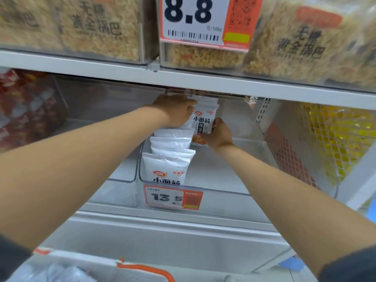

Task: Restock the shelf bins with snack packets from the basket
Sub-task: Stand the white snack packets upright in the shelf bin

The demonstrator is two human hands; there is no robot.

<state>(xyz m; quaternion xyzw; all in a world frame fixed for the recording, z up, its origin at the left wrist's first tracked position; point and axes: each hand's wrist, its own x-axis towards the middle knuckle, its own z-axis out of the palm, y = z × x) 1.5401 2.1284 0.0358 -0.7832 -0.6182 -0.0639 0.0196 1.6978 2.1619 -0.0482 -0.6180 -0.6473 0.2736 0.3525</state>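
Observation:
Both my arms reach deep into a clear shelf bin (234,192) on the middle shelf. My left hand (177,110) grips the top and left side of a small stack of white snack packets (204,119) printed with black characters. My right hand (219,134) holds the same stack from its lower right corner. The stack stands upright near the back of the bin. In front of it, a row of several matching white packets (171,157) stands along the bin's left side. The basket (142,270) with an orange handle shows at the bottom edge, packets dimly visible inside.
A 13.5 price tag (173,197) hangs on the bin front. The shelf above (183,78) holds clear bins of yellow crisps and an 8.8 tag (203,21). Red packets (22,110) fill the left bin; yellow ones sit behind mesh (333,139) at right.

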